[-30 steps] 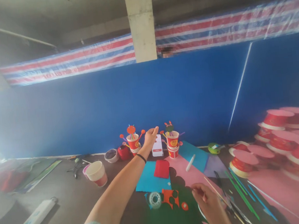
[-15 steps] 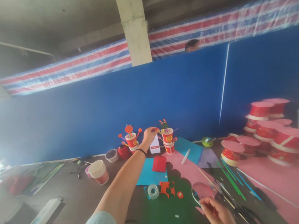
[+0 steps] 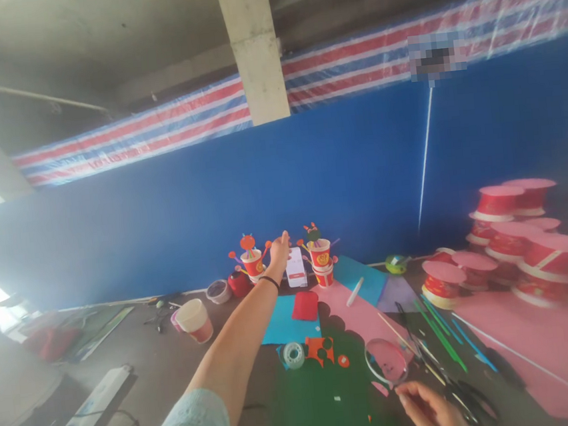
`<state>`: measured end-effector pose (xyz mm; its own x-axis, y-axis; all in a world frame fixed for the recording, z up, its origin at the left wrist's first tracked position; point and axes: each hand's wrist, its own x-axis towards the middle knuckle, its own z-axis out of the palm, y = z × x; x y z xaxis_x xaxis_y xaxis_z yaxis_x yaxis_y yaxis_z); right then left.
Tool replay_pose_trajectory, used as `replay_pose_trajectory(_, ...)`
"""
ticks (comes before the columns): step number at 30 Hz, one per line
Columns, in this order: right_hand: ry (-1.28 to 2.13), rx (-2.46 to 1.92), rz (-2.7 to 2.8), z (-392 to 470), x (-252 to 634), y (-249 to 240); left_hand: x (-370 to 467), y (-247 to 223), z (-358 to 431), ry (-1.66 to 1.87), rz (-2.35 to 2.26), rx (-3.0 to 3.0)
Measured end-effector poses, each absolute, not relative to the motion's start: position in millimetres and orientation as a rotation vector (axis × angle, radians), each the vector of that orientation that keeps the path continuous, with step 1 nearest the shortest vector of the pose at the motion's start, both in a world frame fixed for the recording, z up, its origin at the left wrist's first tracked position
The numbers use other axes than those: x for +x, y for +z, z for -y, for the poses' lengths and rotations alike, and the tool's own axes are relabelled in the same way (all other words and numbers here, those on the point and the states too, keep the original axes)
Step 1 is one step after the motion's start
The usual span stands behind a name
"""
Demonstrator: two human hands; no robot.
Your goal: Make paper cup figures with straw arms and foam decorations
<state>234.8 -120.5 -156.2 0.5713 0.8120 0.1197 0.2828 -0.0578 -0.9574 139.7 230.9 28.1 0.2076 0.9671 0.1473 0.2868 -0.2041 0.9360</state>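
Observation:
My left hand [image 3: 280, 250] reaches far forward, a finger pointing up and nothing visible in it. It is beside a white phone [image 3: 295, 267] that leans upright between two red paper-cup figures. The left figure [image 3: 252, 263] has an orange head, the right figure [image 3: 320, 255] a dark green one. At the lower right, my right hand [image 3: 431, 410] pinches the near edge of a thin pale ring [image 3: 368, 364], with pink showing inside it. A green sheet [image 3: 326, 396] spreads below. On it lie a tape roll [image 3: 294, 355] and an orange cut-out sheet [image 3: 313, 349].
Stacked red cups with pink tops [image 3: 544, 261] stand at the right. Scissors [image 3: 470, 396] and green sticks [image 3: 444, 341] lie near my right hand. Pale cups [image 3: 194, 319] and a power strip [image 3: 85, 419] are at the left. A blue partition [image 3: 164, 224] closes the back.
My left hand has drawn back slightly left from the phone's upper part, and its finger now points up. My right hand has moved slightly right and down. The pale ring now faces the camera more.

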Motion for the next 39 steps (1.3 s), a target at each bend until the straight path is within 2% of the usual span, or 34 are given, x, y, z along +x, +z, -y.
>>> replay_pose_trajectory(7, 0.614, -1.682, 1.02, 118.9, 219.0, -144.3, 110.5, 14.2, -199.9, 1.1, -1.149, 1.534)
replay_pose_trajectory(13, 0.674, -1.729, 1.145, 107.2, 217.3, -151.3, 48.8, -60.7, -94.9, 0.597, -0.991, 1.613)
replay_pose_trajectory(18, 0.507, -1.923, 1.441, 79.4, 226.4, -145.6, 1.2, -108.1, -20.5, 0.342, -0.954, 1.523)
replay_pose_trajectory(23, 0.421, -2.009, 1.661, 38.9, 218.4, -137.1, -16.9, -114.6, 10.0, 0.424, -0.999, 1.247)
replay_pose_trajectory(34, 0.498, -2.235, 1.782, 10.6, 210.3, -132.1, -29.7, -133.3, 13.3, 0.333, -0.971, 1.482)
replay_pose_trajectory(39, 0.568, -2.226, 1.761, 7.4, 213.9, -128.7, -18.2, -126.3, 8.8, 0.357, -0.924, 1.548)
